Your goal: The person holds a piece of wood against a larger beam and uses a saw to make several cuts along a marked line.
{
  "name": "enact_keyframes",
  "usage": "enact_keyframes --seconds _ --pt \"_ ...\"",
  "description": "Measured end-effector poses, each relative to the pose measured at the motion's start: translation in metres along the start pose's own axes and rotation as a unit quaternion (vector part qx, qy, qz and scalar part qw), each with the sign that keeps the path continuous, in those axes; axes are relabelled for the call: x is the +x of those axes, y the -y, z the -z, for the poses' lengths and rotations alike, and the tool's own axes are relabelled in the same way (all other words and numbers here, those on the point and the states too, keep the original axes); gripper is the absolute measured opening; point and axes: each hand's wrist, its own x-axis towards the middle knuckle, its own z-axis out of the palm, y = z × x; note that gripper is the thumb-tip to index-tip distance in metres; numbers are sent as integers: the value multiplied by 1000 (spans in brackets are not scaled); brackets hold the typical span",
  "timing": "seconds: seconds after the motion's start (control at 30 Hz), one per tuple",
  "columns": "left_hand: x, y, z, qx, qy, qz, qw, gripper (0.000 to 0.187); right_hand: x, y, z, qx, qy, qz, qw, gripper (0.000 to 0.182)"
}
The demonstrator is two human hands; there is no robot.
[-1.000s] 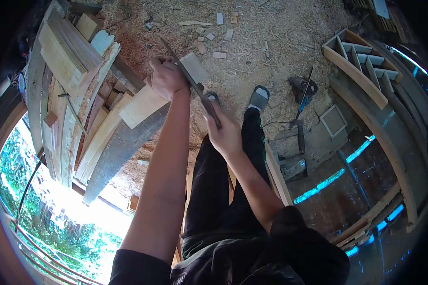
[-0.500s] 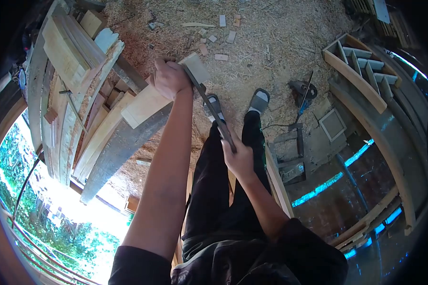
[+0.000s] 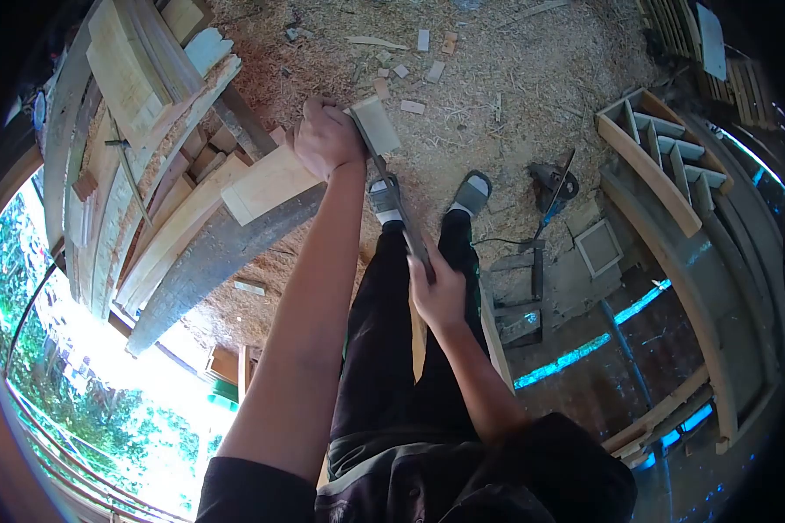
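My left hand [image 3: 327,139] is closed over a pale wooden board [image 3: 269,185], its fingers curled at the far edge. The board lies across a grey, weathered plank [image 3: 209,260], and its right end sticks out past my hand. My right hand [image 3: 439,292] grips the near end of a long, narrow, dark tool [image 3: 412,234] that looks like a handsaw seen almost edge-on. Its blade slants up and left across the board, close beside my left hand. Whether the blade has cut into the wood cannot be made out.
Stacked boards [image 3: 131,74] crowd the left. Small wood offcuts [image 3: 412,107] lie on the shavings-covered floor ahead. A corded power tool [image 3: 554,185], a hammer [image 3: 537,270] and a small square frame [image 3: 599,247] are at right, near a divided wooden box [image 3: 658,152].
The view has shifted slightly. My left hand stays on the board, and my right hand keeps its hold on the handsaw, whose slant across the board is a little steeper.
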Motion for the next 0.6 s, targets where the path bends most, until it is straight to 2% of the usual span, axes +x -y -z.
enact_keyframes --seconds 0.07,0.17,0.27,0.37,0.47,0.6 --pt "2 -1 1 32 26 -1 999 23 55 35 -17 -59 31 2 998 52" --pt "3 2 -3 15 14 -2 1000 22 76 40 -31 -19 30 19 999 52" --pt "3 1 -2 20 0 -9 1000 21 11 -3 -7 -37 -4 44 998 50" --pt "2 4 -4 0 -12 -22 1000 20 -7 -14 0 4 -7 32 999 50" --pt "3 2 -2 20 22 0 1000 20 60 35 -22 -27 18 12 999 51" --pt "1 5 -4 8 18 8 1000 20 57 28 -23 -35 15 41 998 52"
